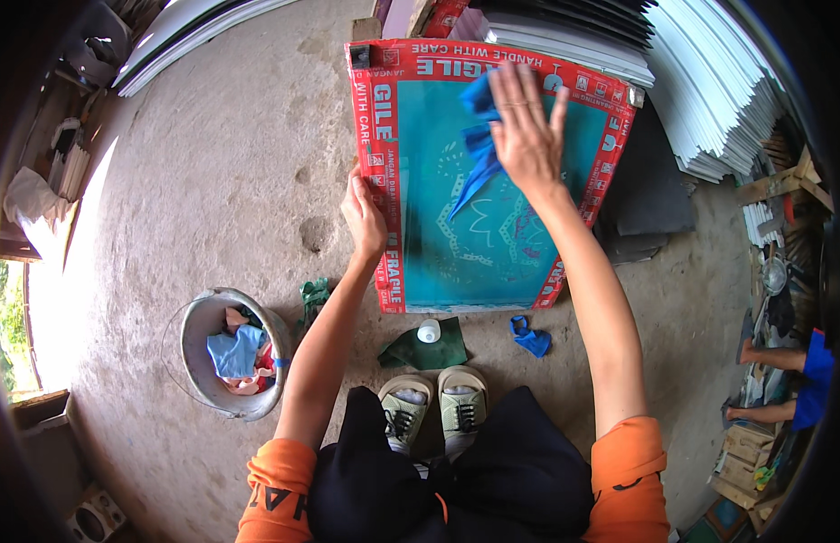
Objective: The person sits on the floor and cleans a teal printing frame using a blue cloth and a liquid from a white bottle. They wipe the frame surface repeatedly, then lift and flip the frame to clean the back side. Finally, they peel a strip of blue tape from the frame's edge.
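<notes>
A screen-printing frame [373,181] leans in front of me, its border covered in red tape with white print. Its teal mesh [438,262] carries a pale lace-like pattern with small purple marks. My left hand [365,217] is closed round the frame's left edge. Flat against the upper mesh, my right hand [528,127] presses a blue cloth [479,158], its fingers slightly blurred by motion. One corner of the cloth hangs down to the left. Below the frame lie a dark green cloth [447,344] with a small white bottle [429,331] on it, and a blue scrap of cloth [531,338].
A metal bucket [195,362] of coloured rags stands at the left, near a green rag [314,294]. Stacked white sheets [709,90] and dark sheets [650,181] fill the far right. Another person's bare limbs and blue garment [811,380] show at the right edge.
</notes>
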Demonstrator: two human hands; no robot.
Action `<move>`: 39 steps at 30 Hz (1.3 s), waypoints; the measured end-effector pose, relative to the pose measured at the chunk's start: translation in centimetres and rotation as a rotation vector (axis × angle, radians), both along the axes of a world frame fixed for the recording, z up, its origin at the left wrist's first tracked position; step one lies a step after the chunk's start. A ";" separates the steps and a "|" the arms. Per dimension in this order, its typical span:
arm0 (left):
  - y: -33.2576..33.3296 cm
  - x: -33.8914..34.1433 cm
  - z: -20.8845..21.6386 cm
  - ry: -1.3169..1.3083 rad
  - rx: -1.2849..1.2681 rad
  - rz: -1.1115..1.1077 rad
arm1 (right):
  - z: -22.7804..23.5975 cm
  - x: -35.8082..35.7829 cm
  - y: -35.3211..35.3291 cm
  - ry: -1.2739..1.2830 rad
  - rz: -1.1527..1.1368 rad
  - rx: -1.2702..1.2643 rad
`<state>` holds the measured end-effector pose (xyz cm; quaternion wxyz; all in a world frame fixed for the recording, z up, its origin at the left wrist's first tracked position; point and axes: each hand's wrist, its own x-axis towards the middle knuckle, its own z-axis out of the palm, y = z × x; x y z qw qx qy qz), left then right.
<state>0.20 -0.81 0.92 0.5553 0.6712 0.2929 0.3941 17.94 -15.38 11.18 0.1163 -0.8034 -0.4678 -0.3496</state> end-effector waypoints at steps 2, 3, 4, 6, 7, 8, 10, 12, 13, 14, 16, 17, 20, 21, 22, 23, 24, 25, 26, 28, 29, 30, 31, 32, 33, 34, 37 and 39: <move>0.3 0.0 -0.1 0.023 0.004 0.016 | -0.4 0.0 -0.9 0.023 -0.118 0.115; 0.4 0.0 -0.2 0.035 0.007 0.025 | -1.1 -0.4 -0.1 0.052 -0.133 0.155; 0.4 -0.1 -0.3 0.032 -0.001 0.023 | -1.3 -0.9 1.0 0.083 -0.134 0.229; 0.3 0.1 -0.2 0.018 -0.007 0.013 | -0.9 -2.5 3.4 0.134 -0.018 0.229; 0.2 0.2 -0.1 0.008 -0.028 0.002 | -0.7 -3.4 5.0 0.134 0.063 0.198; -0.1 0.3 -0.1 0.005 -0.049 -0.009 | -0.8 -4.3 6.3 0.140 0.142 0.166; -0.2 0.1 0.0 -0.015 -0.081 -0.028 | -1.2 -5.8 7.4 0.113 0.226 0.092; -0.2 -0.1 0.1 -0.046 -0.102 -0.046 | -2.6 -7.1 6.3 0.173 0.330 0.000; 0.6 -0.3 -0.5 -0.060 -0.056 -0.048 | -3.8 -8.0 5.5 0.195 0.372 -0.074; 1.1 -0.1 -0.9 -0.115 -0.012 -0.043 | -5.5 -8.9 4.1 0.215 0.408 -0.154; 1.0 0.2 -1.1 -0.160 0.057 -0.042 | -11.1 -10.9 0.0 0.125 0.461 -0.331; 0.5 0.3 -0.6 -0.159 0.081 -0.045 | -14.3 -12.2 -3.0 0.108 0.465 -0.431; 0.1 -0.1 0.1 -0.026 -0.079 -0.091 | -20.4 -14.7 -10.5 -0.071 0.528 -0.612; -0.6 -0.1 1.0 0.015 -0.060 -0.081 | -20.3 -14.0 -10.9 -0.018 0.532 -0.696; -0.3 -0.3 0.6 -0.004 -0.035 -0.051 | -19.7 -13.2 -10.4 0.036 0.548 -0.767; 0.3 -0.3 -0.3 -0.023 -0.013 -0.025 | -18.7 -12.5 -9.6 0.094 0.560 -0.840; 0.7 -0.1 -0.7 -0.053 0.013 0.001 | -17.1 -10.8 -8.5 -0.088 0.478 -0.642; 0.3 0.1 -0.5 -0.063 -0.033 -0.022 | -14.6 -8.5 -7.9 -0.015 0.433 -0.524; 0.1 0.1 -0.6 -0.044 -0.041 -0.022 | -12.1 -6.2 -7.1 0.057 0.400 -0.398; 0.7 -0.1 -0.6 -0.004 -0.048 -0.013 | -6.1 -3.6 -5.5 0.160 0.232 -0.234; 0.6 -0.1 -0.6 -0.004 -0.022 -0.007 | -4.8 -3.1 -5.2 0.131 0.157 -0.158; 0.6 0.0 -0.6 -0.010 -0.022 -0.001 | -5.1 -3.0 -5.1 0.113 0.139 -0.151; 0.4 0.0 -0.5 -0.012 -0.024 0.004 | -6.2 -3.7 -5.1 0.164 0.146 -0.119; 0.5 -0.1 -0.6 -0.015 -0.021 0.014 | -7.7 -4.5 -5.3 0.215 0.160 -0.083; 0.6 0.1 -0.8 -0.042 -0.022 0.019 | -9.2 -5.6 -6.2 0.253 0.212 -0.166; 0.7 0.0 -0.8 -0.042 -0.013 0.016 | -10.8 -7.1 -7.4 0.237 0.251 -0.265; 0.1 0.2 -0.4 -0.078 0.026 -0.004 | -17.0 -10.8 -12.7 0.123 0.308 -0.615; -0.2 0.0 0.4 0.050 0.054 -0.007 | -19.0 -12.7 -15.4 -0.033 0.312 -0.761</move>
